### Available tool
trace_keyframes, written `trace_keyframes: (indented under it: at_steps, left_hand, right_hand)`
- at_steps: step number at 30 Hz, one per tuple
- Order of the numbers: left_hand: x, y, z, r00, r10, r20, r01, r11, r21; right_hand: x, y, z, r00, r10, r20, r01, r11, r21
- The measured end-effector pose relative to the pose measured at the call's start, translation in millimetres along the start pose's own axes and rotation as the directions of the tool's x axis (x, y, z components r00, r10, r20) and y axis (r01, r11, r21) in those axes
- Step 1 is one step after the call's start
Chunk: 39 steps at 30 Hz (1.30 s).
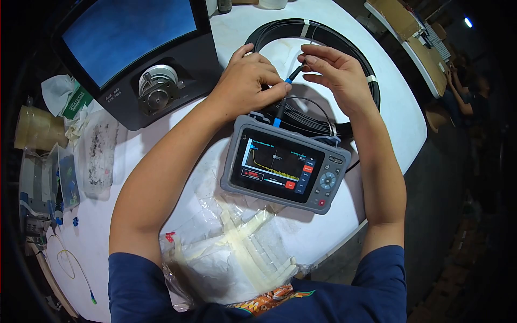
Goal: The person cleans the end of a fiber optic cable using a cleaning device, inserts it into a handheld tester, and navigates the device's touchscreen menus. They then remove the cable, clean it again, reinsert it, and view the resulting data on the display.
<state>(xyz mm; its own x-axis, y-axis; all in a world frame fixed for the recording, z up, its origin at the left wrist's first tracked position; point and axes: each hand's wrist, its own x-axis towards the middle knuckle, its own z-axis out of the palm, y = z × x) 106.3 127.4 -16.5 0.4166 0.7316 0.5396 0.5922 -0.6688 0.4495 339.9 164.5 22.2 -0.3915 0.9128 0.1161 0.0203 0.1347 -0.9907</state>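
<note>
My left hand is closed, thumb and fingers around a black fiber-optic connector with a blue end. My right hand pinches the black cable end just above that blue part, its other fingers bent loosely. Below the hands, a grey handheld fiber tester lies tilted on the table, its screen lit with a falling yellow trace. A blue-tipped plug sits at the tester's top edge, its black body leading up toward my left thumb. Behind both hands lies a large coil of black cable, bound with white tape.
A dark machine with a lit screen and round metal fixture stands at left. Plastic bags with tape lie before me. Clear plastic trays, a green box and a thin yellow fiber lead are at far left. A person sits at far right.
</note>
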Motion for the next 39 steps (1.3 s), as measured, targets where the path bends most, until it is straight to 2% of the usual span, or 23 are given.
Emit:
trace_keyframes:
  at_steps: [7, 10, 15, 20, 24, 27, 31, 39]
  left_hand:
    - [1.2, 1.8, 2.1, 0.999, -0.026, -0.036, 0.025, 1.000, -0.017]
    - [2.0, 2.6, 1.0, 0.997, -0.076, -0.033, 0.074, 0.996, -0.058]
    - [2.2, 2.8, 2.8, 0.995, -0.083, -0.053, 0.078, 0.993, -0.088]
    - [2.4, -0.5, 6.1, 0.993, -0.070, -0.097, 0.059, 0.992, -0.112]
    - [0.8, 0.2, 1.7, 0.996, -0.069, -0.059, 0.062, 0.991, -0.118]
    - [1.3, -0.5, 0.8, 0.997, -0.064, -0.039, 0.059, 0.992, -0.114]
    - [1.3, 0.5, -2.2, 0.994, -0.106, 0.003, 0.106, 0.988, -0.110]
    - [1.5, -2.1, 1.1, 0.995, -0.101, -0.014, 0.098, 0.985, -0.139]
  right_hand:
    - [0.6, 1.6, -0.6, 0.999, -0.049, -0.003, 0.049, 0.999, 0.008]
    - [0.7, 1.5, -0.6, 0.996, -0.082, -0.034, 0.079, 0.994, -0.074]
    - [0.7, 2.4, 1.5, 0.990, -0.135, 0.032, 0.139, 0.978, -0.154]
    - [-0.1, 2.1, 3.6, 0.985, -0.159, 0.071, 0.168, 0.975, -0.147]
    - [-2.1, -0.5, 6.3, 0.990, -0.119, 0.075, 0.131, 0.973, -0.189]
    - [-2.2, 1.0, 6.5, 0.992, -0.092, 0.089, 0.105, 0.982, -0.154]
    - [-1.6, 4.5, 6.5, 0.984, -0.130, 0.124, 0.151, 0.971, -0.184]
    - [-3.3, 1.1, 8.4, 0.981, -0.148, 0.125, 0.174, 0.956, -0.235]
